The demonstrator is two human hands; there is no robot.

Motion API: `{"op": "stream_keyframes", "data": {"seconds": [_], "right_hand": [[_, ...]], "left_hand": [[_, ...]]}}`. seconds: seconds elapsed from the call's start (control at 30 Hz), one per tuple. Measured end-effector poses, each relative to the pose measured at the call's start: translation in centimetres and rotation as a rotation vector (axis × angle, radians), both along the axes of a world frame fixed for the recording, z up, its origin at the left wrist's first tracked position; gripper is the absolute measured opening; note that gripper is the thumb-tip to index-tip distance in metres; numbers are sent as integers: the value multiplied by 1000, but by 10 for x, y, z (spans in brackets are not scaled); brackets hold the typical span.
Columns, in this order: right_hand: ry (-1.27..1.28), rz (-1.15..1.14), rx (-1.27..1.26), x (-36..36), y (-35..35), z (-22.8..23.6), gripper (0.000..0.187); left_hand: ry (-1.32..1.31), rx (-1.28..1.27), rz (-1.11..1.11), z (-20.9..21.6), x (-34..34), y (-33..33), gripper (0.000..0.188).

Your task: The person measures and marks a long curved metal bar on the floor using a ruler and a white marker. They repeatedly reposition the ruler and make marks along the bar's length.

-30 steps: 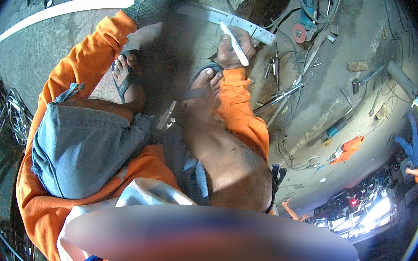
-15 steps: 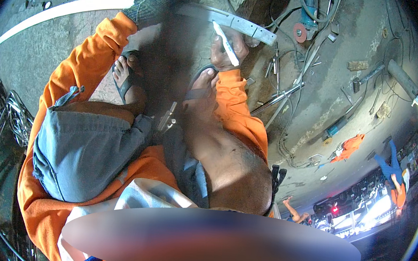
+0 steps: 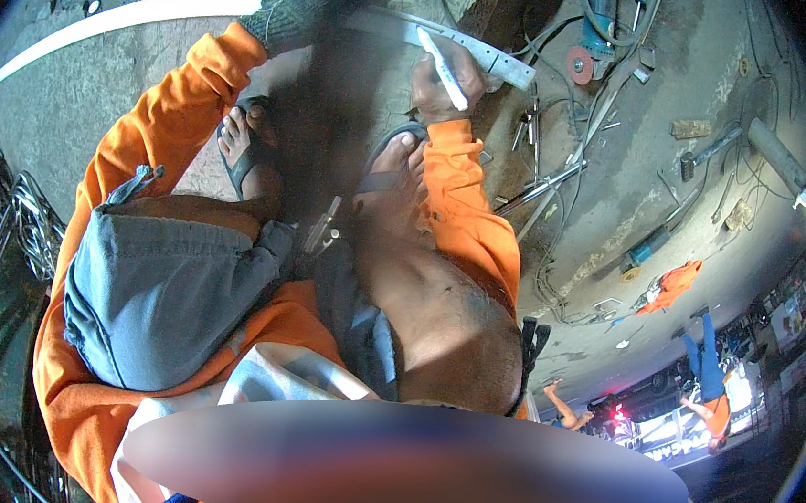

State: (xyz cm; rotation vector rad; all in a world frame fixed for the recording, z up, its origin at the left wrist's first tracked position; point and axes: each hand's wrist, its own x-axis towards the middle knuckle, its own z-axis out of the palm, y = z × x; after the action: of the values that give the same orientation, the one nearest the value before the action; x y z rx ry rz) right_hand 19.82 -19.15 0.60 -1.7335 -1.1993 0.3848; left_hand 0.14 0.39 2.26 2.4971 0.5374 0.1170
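I squat on a concrete floor in orange sleeves and sandals. My left hand [image 3: 302,5], in a dark knit glove, presses down on a long curved flat metal strip [image 3: 136,15] that arcs across the floor from the left. My right hand [image 3: 442,82], bare, grips a white marker [image 3: 443,71] with its tip close to the strip's right end, beside a metal ruler [image 3: 496,63] lying along the strip. A dark blurred patch hides the strip between my hands.
An angle grinder with a red disc [image 3: 584,61], cables, metal rods [image 3: 548,183] and small hand tools lie to the right. Bent wire frames [image 3: 22,228] stand at the left. Other people [image 3: 709,369] are far off at the lower right.
My right hand with the marker has shifted slightly along the strip's right end. My left hand stays pressed on the strip.
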Motion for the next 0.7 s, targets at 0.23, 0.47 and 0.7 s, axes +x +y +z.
{"op": "stream_keyframes", "data": {"seconds": [0.23, 0.47, 0.7], "right_hand": [[14, -19, -45, -3, 0, 0, 27], [-42, -3, -21, -3, 1, -3, 29], [-87, 15, -44, -2, 2, -1, 31]], "left_hand": [[-10, 18, -22, -1, 3, 0, 37], [41, -2, -14, 1, 3, -1, 38], [-52, 6, -38, -6, 1, 2, 39]]}}
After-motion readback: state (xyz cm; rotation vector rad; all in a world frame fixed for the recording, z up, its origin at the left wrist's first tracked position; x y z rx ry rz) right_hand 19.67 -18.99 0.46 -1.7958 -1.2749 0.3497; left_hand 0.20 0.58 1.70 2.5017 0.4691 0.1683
